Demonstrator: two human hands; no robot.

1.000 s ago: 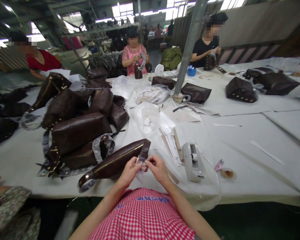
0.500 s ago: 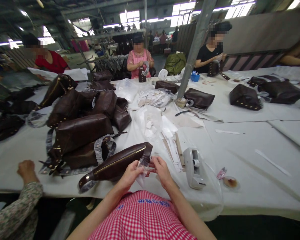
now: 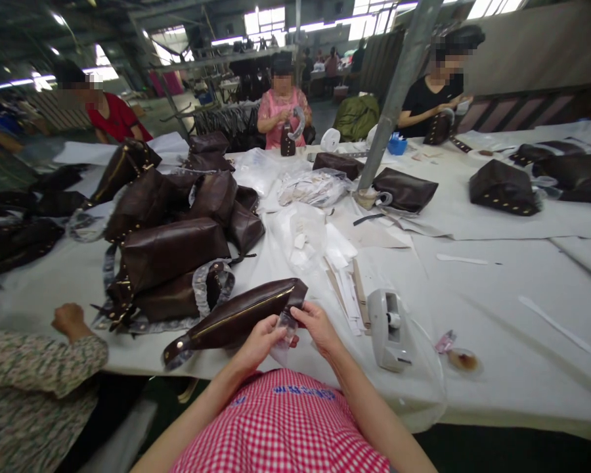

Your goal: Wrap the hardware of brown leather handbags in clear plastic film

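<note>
A dark brown leather bag [image 3: 241, 316] with a gold zipper lies at the table's near edge, its right end towards me. At that end, clear plastic wrap [image 3: 282, 351] hangs over the bag's strap. My left hand [image 3: 262, 340] pinches this wrap between thumb and fingers. From the other side, my right hand [image 3: 319, 326] is closed on the strap end with its plastic, thumb on top. Some of my fingertips are hidden behind the plastic.
Several brown bags [image 3: 177, 253] are heaped at left. A tape dispenser [image 3: 390, 332] stands right of my hands, beside paper strips [image 3: 347, 295]. A metal post [image 3: 398, 98] rises from the table. At left is a co-worker's floral sleeve [image 3: 39, 361]; other people work across the table.
My right hand has shifted up and left onto the strap end. The view has turned slightly left. The co-worker's floral sleeve at left reaches further into view.
</note>
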